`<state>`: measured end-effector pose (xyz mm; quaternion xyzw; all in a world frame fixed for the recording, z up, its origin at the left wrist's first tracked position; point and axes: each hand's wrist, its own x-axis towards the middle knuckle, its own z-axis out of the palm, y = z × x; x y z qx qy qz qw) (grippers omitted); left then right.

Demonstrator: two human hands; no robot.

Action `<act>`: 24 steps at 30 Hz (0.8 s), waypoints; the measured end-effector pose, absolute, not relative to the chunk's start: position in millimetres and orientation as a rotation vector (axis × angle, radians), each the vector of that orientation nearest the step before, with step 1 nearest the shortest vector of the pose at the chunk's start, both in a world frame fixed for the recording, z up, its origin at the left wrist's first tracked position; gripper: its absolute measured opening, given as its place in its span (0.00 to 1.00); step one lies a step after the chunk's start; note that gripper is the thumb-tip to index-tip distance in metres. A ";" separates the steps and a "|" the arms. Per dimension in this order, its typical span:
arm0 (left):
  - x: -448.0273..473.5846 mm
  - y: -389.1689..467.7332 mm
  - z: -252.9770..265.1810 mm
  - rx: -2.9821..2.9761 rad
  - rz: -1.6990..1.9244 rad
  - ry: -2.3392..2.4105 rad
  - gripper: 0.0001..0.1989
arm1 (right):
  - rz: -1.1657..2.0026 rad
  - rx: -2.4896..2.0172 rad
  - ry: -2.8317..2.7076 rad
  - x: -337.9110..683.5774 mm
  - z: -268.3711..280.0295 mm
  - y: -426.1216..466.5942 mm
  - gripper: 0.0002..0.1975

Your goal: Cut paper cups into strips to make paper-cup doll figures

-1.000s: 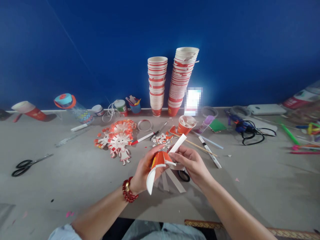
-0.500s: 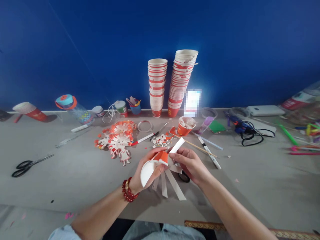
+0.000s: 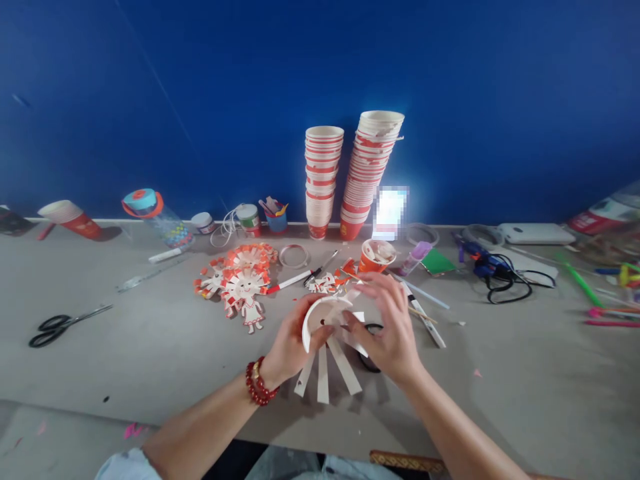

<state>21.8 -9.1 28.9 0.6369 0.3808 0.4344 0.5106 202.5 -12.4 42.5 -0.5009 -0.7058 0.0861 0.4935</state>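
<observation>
My left hand (image 3: 293,330) is closed around a paper cup (image 3: 313,320) whose wall is cut into strips. The cup's white inside faces me, and several white strips (image 3: 323,377) fan out downward from it. My right hand (image 3: 393,327) is beside the cup's right side, its fingers raised and apart. Its thumb is at the strips there; a blurred strip shows between thumb and fingers. Under the right hand a black looped handle (image 3: 371,363) shows, mostly hidden. White and orange paper scraps (image 3: 327,283) lie just beyond the hands.
Two tall stacks of paper cups (image 3: 323,180) stand against the blue wall, near an orange cup of scraps (image 3: 379,257). Paper figures (image 3: 245,283) and scissors (image 3: 57,328) lie left. To the right are a marker (image 3: 425,320) and a blue tool with black cord (image 3: 493,267).
The cup has turned so its inside faces me. My right hand has let go of the white strip it pinched and spread its fingers. The view has shifted slightly.
</observation>
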 end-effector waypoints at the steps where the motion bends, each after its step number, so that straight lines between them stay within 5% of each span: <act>1: 22.5 -9.3 29.9 1.532 1.047 0.896 0.19 | 0.186 -1.189 -1.802 200.9 43.1 -13.6 0.14; 8: 24.5 -11.3 27.6 1.535 0.976 0.913 0.18 | 0.225 -1.187 -1.935 197.8 40.4 -12.6 0.02; 24: 27.4 -13.2 27.5 1.407 0.892 0.840 0.13 | 0.431 -1.151 -1.834 201.1 44.6 -11.7 0.10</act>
